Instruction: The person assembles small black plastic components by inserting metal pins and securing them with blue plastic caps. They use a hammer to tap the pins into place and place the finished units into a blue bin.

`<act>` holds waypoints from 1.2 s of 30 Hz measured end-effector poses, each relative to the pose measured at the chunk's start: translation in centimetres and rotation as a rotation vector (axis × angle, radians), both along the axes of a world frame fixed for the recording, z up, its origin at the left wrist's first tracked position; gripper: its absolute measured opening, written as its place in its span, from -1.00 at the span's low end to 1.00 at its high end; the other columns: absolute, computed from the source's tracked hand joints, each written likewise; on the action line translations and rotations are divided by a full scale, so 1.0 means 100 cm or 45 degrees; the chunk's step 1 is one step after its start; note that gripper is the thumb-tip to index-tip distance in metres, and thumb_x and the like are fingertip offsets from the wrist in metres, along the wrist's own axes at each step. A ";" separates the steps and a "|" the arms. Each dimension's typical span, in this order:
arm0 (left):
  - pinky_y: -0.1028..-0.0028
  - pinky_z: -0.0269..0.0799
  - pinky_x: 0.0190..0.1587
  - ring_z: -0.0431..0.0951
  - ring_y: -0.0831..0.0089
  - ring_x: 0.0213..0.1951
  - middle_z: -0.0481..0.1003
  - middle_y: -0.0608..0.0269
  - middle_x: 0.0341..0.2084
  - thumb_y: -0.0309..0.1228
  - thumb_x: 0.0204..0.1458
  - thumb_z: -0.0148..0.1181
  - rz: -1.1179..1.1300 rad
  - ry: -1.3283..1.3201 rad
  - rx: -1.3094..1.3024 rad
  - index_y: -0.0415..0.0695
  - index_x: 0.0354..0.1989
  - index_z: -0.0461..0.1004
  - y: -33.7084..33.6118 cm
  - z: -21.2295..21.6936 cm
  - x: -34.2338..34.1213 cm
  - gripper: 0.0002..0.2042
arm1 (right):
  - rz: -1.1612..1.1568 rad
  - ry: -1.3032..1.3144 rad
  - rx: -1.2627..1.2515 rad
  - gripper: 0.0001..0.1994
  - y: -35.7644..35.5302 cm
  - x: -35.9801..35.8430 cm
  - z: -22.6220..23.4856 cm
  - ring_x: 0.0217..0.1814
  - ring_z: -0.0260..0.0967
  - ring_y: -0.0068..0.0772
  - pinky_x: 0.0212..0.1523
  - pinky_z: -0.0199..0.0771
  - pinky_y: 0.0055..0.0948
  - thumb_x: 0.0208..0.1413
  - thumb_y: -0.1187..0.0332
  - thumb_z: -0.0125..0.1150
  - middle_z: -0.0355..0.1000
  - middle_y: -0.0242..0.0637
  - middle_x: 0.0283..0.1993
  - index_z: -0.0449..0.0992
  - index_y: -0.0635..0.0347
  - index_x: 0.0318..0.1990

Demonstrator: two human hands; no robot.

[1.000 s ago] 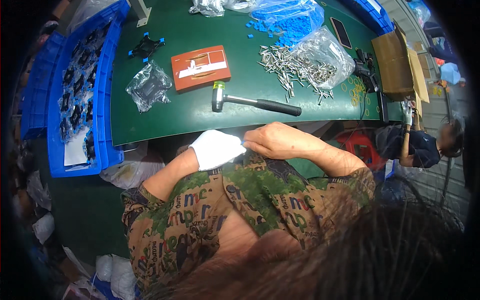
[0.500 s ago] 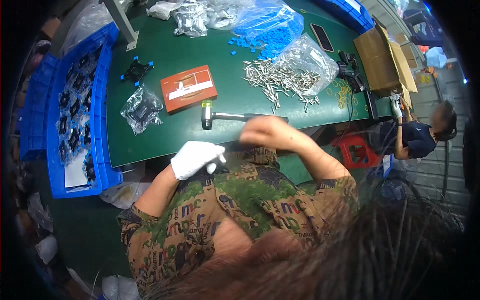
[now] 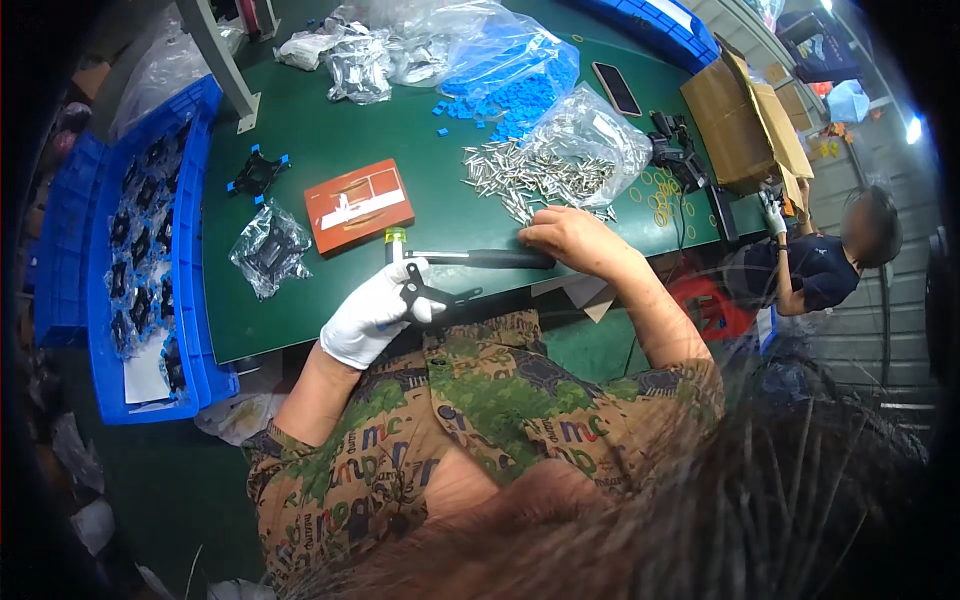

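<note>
My left hand (image 3: 362,320), in a white glove, is closed on a black, thin-armed bracket (image 3: 414,288) just off the table's front edge. My bare right hand (image 3: 578,240) has its fingers curled together at the near edge of a pile of metal pins (image 3: 500,178); whatever is between the fingertips is hidden. A hammer (image 3: 480,259) with a black handle lies between the hands, its head beside the gloved fingers. Behind it sits an orange-red box (image 3: 358,208).
Left of the box are a black bracket with blue tips (image 3: 258,175) and a bagged one (image 3: 270,248). A blue crate (image 3: 208,330) of bagged parts stands left. Blue pieces (image 3: 515,105), a phone (image 3: 616,89), yellow rings (image 3: 662,195) and a carton (image 3: 735,125) lie beyond. A co-worker (image 3: 815,265) is at right.
My right hand has gone from the table's front edge out to the metal pins. The left hand has risen slightly, and the black bracket in it now shows clearly. The view has shifted a little.
</note>
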State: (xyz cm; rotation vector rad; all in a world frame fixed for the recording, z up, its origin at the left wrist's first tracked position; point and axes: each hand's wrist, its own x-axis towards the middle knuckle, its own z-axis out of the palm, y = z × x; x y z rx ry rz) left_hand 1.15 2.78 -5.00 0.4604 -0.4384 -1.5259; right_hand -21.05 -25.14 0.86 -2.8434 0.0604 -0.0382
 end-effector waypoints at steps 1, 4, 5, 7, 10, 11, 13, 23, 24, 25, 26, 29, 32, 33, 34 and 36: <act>0.32 0.45 0.16 0.62 0.23 -0.03 0.49 0.01 0.07 -0.50 0.03 0.30 0.031 -0.037 -0.036 -0.39 0.32 0.18 -0.003 -0.001 -0.002 -0.34 | 0.024 0.038 -0.031 -0.79 -0.002 0.000 0.000 -0.13 0.45 -0.12 -0.15 0.47 -0.16 0.08 0.44 0.17 0.40 -0.26 -0.28 0.59 0.10 -0.12; 0.32 0.44 0.16 0.61 0.31 -0.02 0.45 0.08 0.13 -0.51 0.08 0.27 -0.042 -0.291 0.069 -0.38 0.38 0.13 -0.003 0.004 0.002 -0.32 | 0.078 0.133 -0.101 -0.79 -0.002 0.003 0.000 -0.13 0.48 -0.10 -0.14 0.50 -0.15 0.08 0.41 0.14 0.41 -0.21 -0.25 0.59 0.12 -0.13; 0.32 0.43 0.17 0.60 0.33 -0.02 0.45 0.08 0.13 -0.51 0.10 0.26 -0.036 -0.368 0.089 -0.37 0.38 0.13 -0.002 0.005 0.002 -0.33 | 0.073 0.160 -0.121 -0.79 0.000 0.005 0.003 -0.11 0.49 -0.09 -0.12 0.51 -0.15 0.06 0.40 0.15 0.42 -0.20 -0.24 0.59 0.13 -0.15; 0.33 0.42 0.18 0.59 0.35 0.00 0.45 0.09 0.13 -0.50 0.14 0.23 -0.024 -0.522 0.128 -0.35 0.40 0.12 0.004 0.006 0.000 -0.34 | 0.072 0.217 -0.170 -0.81 0.002 0.009 0.006 -0.11 0.50 -0.07 -0.11 0.52 -0.14 0.05 0.39 0.15 0.42 -0.17 -0.22 0.58 0.16 -0.19; 0.42 0.39 0.15 0.55 0.46 -0.06 0.47 0.17 0.08 -0.46 0.22 0.16 0.055 -0.682 0.149 -0.29 0.38 0.21 0.000 0.004 -0.003 -0.45 | 0.081 0.227 -0.243 -0.88 0.004 0.014 0.003 -0.15 0.51 -0.02 -0.14 0.54 -0.10 0.04 0.38 0.12 0.42 -0.13 -0.23 0.51 0.20 -0.31; 0.45 0.38 0.15 0.54 0.49 -0.07 0.48 0.19 0.07 -0.45 0.25 0.14 0.082 -0.734 0.158 -0.27 0.37 0.24 -0.001 0.006 -0.005 -0.48 | 0.055 0.223 -0.241 -0.88 0.003 0.014 0.000 -0.15 0.51 -0.02 -0.14 0.53 -0.10 0.06 0.39 0.12 0.42 -0.13 -0.23 0.52 0.21 -0.30; 0.50 0.41 0.05 0.51 0.56 -0.17 0.50 0.23 -0.03 -0.39 0.30 0.07 0.138 -0.956 0.207 -0.22 0.34 0.31 -0.006 0.013 -0.014 -0.55 | 0.004 0.215 -0.238 -0.87 0.003 0.014 -0.002 -0.14 0.51 -0.03 -0.14 0.52 -0.08 0.09 0.40 0.11 0.42 -0.13 -0.24 0.53 0.22 -0.28; 0.47 0.47 -0.10 0.56 0.53 -0.22 0.54 0.23 -0.22 -0.33 0.31 0.07 0.149 -1.325 0.293 -0.16 0.28 0.35 -0.013 0.029 -0.025 -0.60 | -0.100 -0.189 1.035 -0.91 0.076 0.029 0.028 -0.25 0.45 -0.29 -0.26 0.47 -0.34 0.26 0.46 0.14 0.40 -0.26 -0.25 0.51 0.25 -0.16; 0.42 0.50 -0.16 0.58 0.47 -0.28 0.56 0.20 -0.29 -0.30 0.29 0.09 0.178 -1.386 0.342 -0.18 0.13 0.45 -0.015 0.025 -0.026 -0.68 | -0.097 -0.186 1.036 -0.92 0.087 0.034 0.032 -0.24 0.44 -0.29 -0.24 0.46 -0.34 0.26 0.46 0.13 0.39 -0.25 -0.25 0.50 0.25 -0.17; 0.45 0.48 -0.19 0.56 0.51 -0.32 0.55 0.24 -0.34 -0.32 0.29 0.10 0.165 -1.426 0.383 -0.18 0.08 0.48 -0.014 0.027 -0.026 -0.72 | -0.068 -0.157 0.998 -0.92 0.093 0.038 0.037 -0.20 0.43 -0.25 -0.19 0.45 -0.31 0.26 0.45 0.13 0.38 -0.24 -0.25 0.50 0.24 -0.16; 0.47 0.46 -0.23 0.53 0.54 -0.35 0.54 0.28 -0.39 -0.33 0.29 0.12 0.153 -1.466 0.423 -0.18 0.03 0.51 -0.014 0.035 -0.026 -0.75 | -0.007 -0.214 0.915 -0.92 0.096 0.042 0.037 -0.18 0.42 -0.20 -0.16 0.45 -0.29 0.26 0.45 0.13 0.39 -0.23 -0.25 0.50 0.24 -0.16; 0.47 0.42 -0.32 0.51 0.56 -0.43 0.53 0.29 -0.50 -0.34 0.27 0.14 0.231 -1.635 0.358 -0.17 -0.05 0.55 -0.014 0.034 -0.025 -0.80 | 0.057 -0.289 0.806 -0.90 0.101 0.048 0.032 -0.13 0.40 -0.11 -0.11 0.44 -0.25 0.25 0.46 0.13 0.39 -0.19 -0.23 0.50 0.24 -0.14; 0.44 0.42 -0.38 0.51 0.53 -0.48 0.53 0.28 -0.54 -0.32 0.26 0.16 0.362 -1.797 0.259 -0.17 -0.08 0.55 -0.012 0.029 -0.025 -0.80 | 0.037 -0.271 0.735 -0.90 0.103 0.053 0.029 -0.10 0.40 -0.07 -0.08 0.44 -0.22 0.24 0.48 0.12 0.39 -0.16 -0.20 0.50 0.25 -0.14; 0.43 0.42 -0.39 0.51 0.52 -0.49 0.53 0.28 -0.54 -0.32 0.26 0.16 0.404 -1.845 0.232 -0.17 -0.08 0.55 -0.012 0.028 -0.025 -0.80 | 0.024 -0.258 0.704 -0.90 0.103 0.054 0.028 -0.09 0.40 -0.06 -0.07 0.44 -0.21 0.24 0.48 0.11 0.39 -0.15 -0.19 0.49 0.25 -0.13; 0.42 0.43 -0.40 0.52 0.50 -0.50 0.53 0.27 -0.55 -0.32 0.26 0.16 0.410 -1.871 0.232 -0.17 -0.09 0.55 -0.013 0.027 -0.024 -0.80 | 0.007 -0.273 0.711 -0.89 0.104 0.054 0.026 -0.09 0.40 -0.05 -0.07 0.44 -0.20 0.24 0.48 0.11 0.39 -0.15 -0.18 0.49 0.25 -0.12; 0.39 0.44 -0.41 0.53 0.47 -0.51 0.53 0.25 -0.56 -0.32 0.25 0.16 0.420 -1.925 0.234 -0.17 -0.09 0.55 -0.013 0.025 -0.024 -0.80 | -0.024 -0.304 0.728 -0.88 0.108 0.055 0.020 -0.10 0.41 -0.03 -0.07 0.44 -0.18 0.24 0.48 0.12 0.39 -0.14 -0.16 0.48 0.24 -0.11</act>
